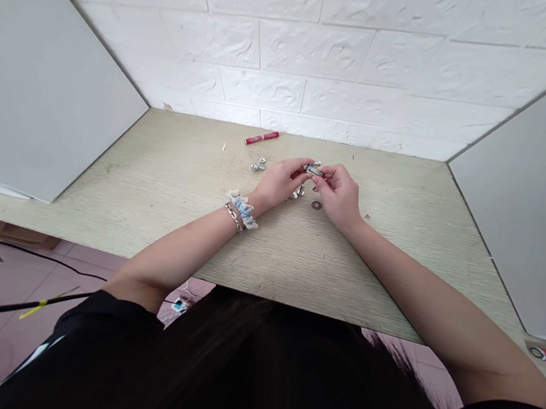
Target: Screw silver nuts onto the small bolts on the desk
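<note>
Between my two hands is a small silver metal bolt [314, 170], held just above the table. My left hand [277, 181] is closed, pinching its left end with thumb and fingertips. On the other end, the thumb and fingers of my right hand [339, 194] are closed too. Fingers hide part of the bolt. Below the hands lie a dark round washer [316, 205] and a few shiny metal fasteners [299, 192], partly covered by my left hand. More metal fasteners [258, 166] rest to the left of my left hand.
A red tube-shaped object [261, 138] lies towards the white brick-pattern wall [294, 46]. Grey panels stand at the left [56, 95] and right [532, 185] of the pale wooden table [184, 152]. Small scraps dot its surface. Off the table's front left runs a black pole [12, 308].
</note>
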